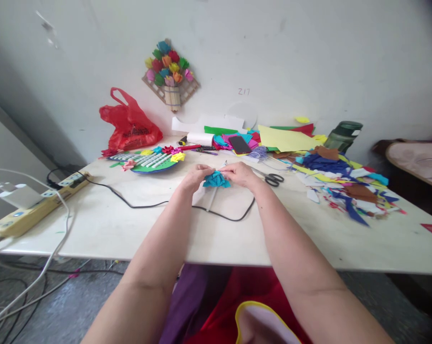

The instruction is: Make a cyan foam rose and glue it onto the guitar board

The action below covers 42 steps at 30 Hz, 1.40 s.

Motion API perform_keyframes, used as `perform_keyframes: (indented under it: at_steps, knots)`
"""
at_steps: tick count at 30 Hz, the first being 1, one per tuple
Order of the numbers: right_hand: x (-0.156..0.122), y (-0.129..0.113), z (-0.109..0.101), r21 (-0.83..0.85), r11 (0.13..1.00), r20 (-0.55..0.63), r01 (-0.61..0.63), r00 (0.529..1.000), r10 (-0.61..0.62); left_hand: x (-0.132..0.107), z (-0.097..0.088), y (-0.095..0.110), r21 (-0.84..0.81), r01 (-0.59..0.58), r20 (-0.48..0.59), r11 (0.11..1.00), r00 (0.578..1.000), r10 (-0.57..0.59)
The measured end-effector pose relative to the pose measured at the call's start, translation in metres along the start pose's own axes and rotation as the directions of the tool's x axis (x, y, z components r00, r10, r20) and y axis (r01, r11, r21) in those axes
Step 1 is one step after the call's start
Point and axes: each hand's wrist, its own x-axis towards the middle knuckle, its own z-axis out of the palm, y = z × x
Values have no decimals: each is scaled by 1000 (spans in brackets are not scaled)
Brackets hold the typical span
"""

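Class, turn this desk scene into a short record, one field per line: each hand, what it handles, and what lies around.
Left hand: the left hand grips the blue crinkled paper at its left side
Right hand: the right hand grips it at its right side
Below the paper: a pale stick; whether joined to it, cannot tell
Right of hands: black-handled scissors, then paper scraps
Left of hands: a green board bearing pale strips
Beyond hands: a phone
On wall: a colourful flower decoration
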Motion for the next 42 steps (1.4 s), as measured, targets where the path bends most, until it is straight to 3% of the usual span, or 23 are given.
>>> perform_keyframes:
  at_steps: [7,14,22,27,34,38,42]
  knots:
    - [-1,-1,0,13,999,-40,36,999,-36,1,-1,0,50,-77,-23,996,997,78]
    - [-3,-4,0,10,1000,-56,18,998,-17,-2,0,2,54,-92,21,994,996,91]
    - [-3,-10,-4,-184,982,-61,50,996,-62,0,-1,-1,41,-85,22,996,996,84]
    - [-3,-13,-6,-291,950,-32,112,991,-127,2,-2,-3,0,-35,30,999,999,35]
    - [-1,-11,-2,-294,942,-44,162,982,-183,0,-1,0,-46,33,5,998,999,-33]
    - [-3,-13,-4,-253,961,-67,110,989,-131,0,1,2,-102,56,-32,993,998,-59]
    - [-4,-14,-6,-171,984,-105,50,992,-68,1,4,8,-238,159,-24,958,985,-169]
